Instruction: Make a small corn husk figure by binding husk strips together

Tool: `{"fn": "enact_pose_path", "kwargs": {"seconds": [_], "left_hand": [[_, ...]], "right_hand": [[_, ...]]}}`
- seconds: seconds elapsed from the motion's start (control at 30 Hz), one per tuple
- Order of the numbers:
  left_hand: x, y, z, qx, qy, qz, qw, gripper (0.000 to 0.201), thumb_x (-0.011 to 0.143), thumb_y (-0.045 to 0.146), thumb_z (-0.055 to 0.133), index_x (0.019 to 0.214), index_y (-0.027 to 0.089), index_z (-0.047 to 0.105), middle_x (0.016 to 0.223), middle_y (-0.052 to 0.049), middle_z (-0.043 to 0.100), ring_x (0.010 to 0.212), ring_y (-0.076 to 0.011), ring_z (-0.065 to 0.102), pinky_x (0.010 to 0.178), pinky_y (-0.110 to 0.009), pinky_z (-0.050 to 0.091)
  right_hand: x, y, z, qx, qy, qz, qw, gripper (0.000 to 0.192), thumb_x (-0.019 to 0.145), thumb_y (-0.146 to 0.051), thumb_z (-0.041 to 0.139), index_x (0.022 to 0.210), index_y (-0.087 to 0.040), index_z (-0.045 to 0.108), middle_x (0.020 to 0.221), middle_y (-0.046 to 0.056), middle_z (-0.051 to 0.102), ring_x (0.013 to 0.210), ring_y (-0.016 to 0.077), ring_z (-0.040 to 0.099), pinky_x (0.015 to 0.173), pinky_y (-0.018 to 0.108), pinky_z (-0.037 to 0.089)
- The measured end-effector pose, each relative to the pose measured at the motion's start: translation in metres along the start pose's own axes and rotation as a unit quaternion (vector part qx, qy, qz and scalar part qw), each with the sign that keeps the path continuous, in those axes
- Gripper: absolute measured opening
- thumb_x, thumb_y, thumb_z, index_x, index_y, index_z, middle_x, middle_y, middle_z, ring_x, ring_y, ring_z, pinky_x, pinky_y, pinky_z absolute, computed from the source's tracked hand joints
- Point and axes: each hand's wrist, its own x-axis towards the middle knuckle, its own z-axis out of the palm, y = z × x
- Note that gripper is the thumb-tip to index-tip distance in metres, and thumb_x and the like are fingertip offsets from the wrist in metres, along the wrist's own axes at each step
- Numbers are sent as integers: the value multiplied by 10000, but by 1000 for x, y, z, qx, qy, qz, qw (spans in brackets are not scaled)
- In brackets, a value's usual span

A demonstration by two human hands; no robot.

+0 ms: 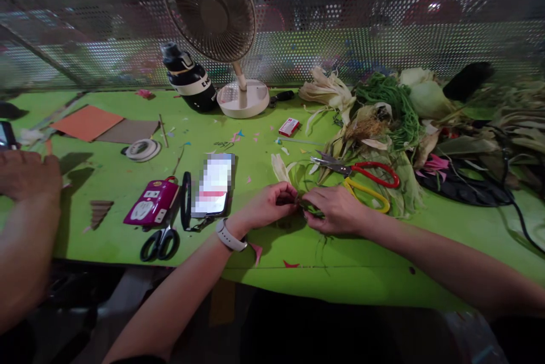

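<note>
Both our hands meet over a small green bundle (pixel 307 208) of strands low on the green bench (pixel 383 262), and each grip is pinched on it: our left hand (pixel 268 205) closes thumb and fingertips on its left end, our right hand (pixel 336 210) clamps down on its right side, knuckles up. We cannot make out more of the bundle, since our fingers cover most of it. It lies just in front of a pile of dried husks (pixel 366 125) and green cord (pixel 392 103), with red-handled scissors (pixel 366 171) and yellow-handled scissors (pixel 368 192) resting on the pile right behind our right hand. A white watch (pixel 230 236) sits on our left wrist. To the left of our hands lie a phone (pixel 215 185), a pink case (pixel 153 202) and black scissors (pixel 160 242). Farther back stand a desk fan (pixel 213 12), a dark bottle (pixel 189 77) tipped on its side, a small red box (pixel 289 126) and a roll of tape (pixel 142 149). At the far left, another person's hand (pixel 28 174) rests on the bench edge, well apart from ours.
</note>
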Motion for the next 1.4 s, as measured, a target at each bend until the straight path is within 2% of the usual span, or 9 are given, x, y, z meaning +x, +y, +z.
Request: {"fn": "enact_pose_path", "kwargs": {"seconds": [0.17,0.27,0.4,0.6,0.87,0.97,1.07,1.4], "left_hand": [[0,1,1,12,3,0,1000,195,761,234,637,908,170,525,867,-14,618,825,-123,589,739,-258,451],[0,2,1,10,-2,5,1000,192,759,213,634,912,169,527,858,-12,617,818,-119,586,736,-255,450],[-1,3,2,-1,-10,7,1000,207,743,213,652,907,163,534,837,-15,624,772,-116,584,699,-255,452],[0,2,2,0,-6,2,1000,193,776,264,633,912,165,540,874,-32,636,819,-129,592,712,-258,452],[-3,14,6,-8,11,0,1000,211,746,219,633,917,165,521,837,-20,624,796,-125,582,695,-250,438],[-2,13,7,-15,18,-5,1000,193,767,255,611,910,164,517,848,-27,630,803,-131,586,695,-255,438],[0,9,7,-13,23,-5,1000,160,756,196,588,897,165,519,848,-23,632,789,-128,586,688,-251,434],[-1,11,6,-10,20,-11,1000,160,764,201,562,913,173,511,824,-14,629,764,-119,577,680,-247,428]], "right_hand": [[2,1,1,-32,20,-48,998,172,835,-181,467,743,-144,607,648,28,606,535,107,449,520,263,271],[2,1,4,-41,39,-46,997,204,844,-164,456,710,-140,607,621,24,598,521,100,435,520,263,261],[1,1,6,-28,47,-21,998,193,854,-166,462,758,-132,625,647,26,616,532,96,446,515,259,256],[0,2,9,-21,51,-15,998,197,863,-181,459,765,-133,624,648,26,609,527,98,446,507,260,256],[0,2,10,0,36,-21,999,181,863,-177,459,799,-126,620,674,36,629,543,103,471,511,249,284],[-1,4,12,1,32,-14,999,178,861,-184,466,794,-134,623,671,34,637,541,105,480,511,247,295],[-1,4,14,17,41,-2,999,185,873,-198,473,823,-140,642,688,30,660,541,99,502,525,238,316],[0,4,13,22,45,-26,998,188,870,-175,465,804,-131,636,686,40,663,555,101,521,541,233,333]]}}
